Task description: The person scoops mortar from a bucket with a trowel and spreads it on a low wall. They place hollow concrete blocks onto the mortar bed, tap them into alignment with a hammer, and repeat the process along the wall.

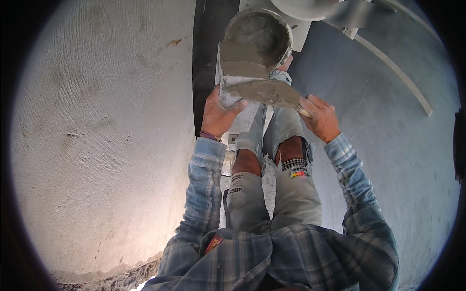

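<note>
My left hand [217,115] grips the near left edge of a pale rectangular slab [241,81], its thumb lying over the near end. Wet grey mortar [241,54] covers the slab's far part. In my right hand [321,117], fingers closed round the handle, is a trowel [274,92]. Its mortar-smeared blade points left across the slab's near part. Whether blade and slab touch, I cannot tell. Just beyond the slab, a round mortar pan [257,31] holds grey mix, and the slab's far end overlaps its near left rim.
A pale, roughly plastered wall [102,126] stands close on the left. Past the pan are a white round container [303,7] and a pale board [302,36]. A long thin strip [395,70] lies at the far right. My legs [272,194] stretch out below my hands.
</note>
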{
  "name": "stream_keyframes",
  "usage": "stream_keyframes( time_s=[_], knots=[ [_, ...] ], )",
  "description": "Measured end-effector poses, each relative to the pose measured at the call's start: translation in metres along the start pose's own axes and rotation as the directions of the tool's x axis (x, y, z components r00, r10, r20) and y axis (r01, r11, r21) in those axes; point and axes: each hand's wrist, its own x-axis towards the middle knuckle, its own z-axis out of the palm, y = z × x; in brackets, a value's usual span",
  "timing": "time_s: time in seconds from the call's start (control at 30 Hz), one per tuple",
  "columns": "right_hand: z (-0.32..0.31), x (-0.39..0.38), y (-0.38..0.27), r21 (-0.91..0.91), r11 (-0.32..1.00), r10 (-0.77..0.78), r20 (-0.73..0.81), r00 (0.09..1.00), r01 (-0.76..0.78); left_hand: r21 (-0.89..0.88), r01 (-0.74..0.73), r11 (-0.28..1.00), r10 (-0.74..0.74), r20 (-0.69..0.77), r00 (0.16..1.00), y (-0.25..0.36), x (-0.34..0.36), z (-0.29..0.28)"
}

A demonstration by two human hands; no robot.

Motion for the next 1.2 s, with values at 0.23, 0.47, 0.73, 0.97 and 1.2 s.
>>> stream_keyframes(
  time_s=[0.23,0.47,0.73,0.97,1.2],
  knots=[
    [0.049,0.042,0.022,0.851,0.203,0.399,0.38,0.835,-0.484,-0.114,0.143,0.983,-0.14,0.027,0.99,0.02,-0.023,0.006],
    [0.112,0.052,0.013,0.901,0.077,0.278,0.393,0.877,-0.428,-0.111,0.11,0.988,-0.109,0.013,0.994,0.023,-0.036,0.013],
    [0.065,0.019,-0.015,0.733,0.667,0.215,-0.013,0.977,-0.137,-0.159,0.126,0.979,-0.125,0.022,0.992,0.021,-0.033,0.014],
    [0.094,0.009,0.022,0.282,0.958,0.101,-0.137,0.985,-0.059,-0.161,0.13,0.978,-0.127,0.026,0.991,0.023,-0.022,0.015],
    [0.102,-0.022,0.07,0.308,0.911,0.3,-0.038,0.953,-0.274,-0.056,0.112,0.992,-0.112,0.004,0.994,0.011,-0.035,0.007]
  ],
)
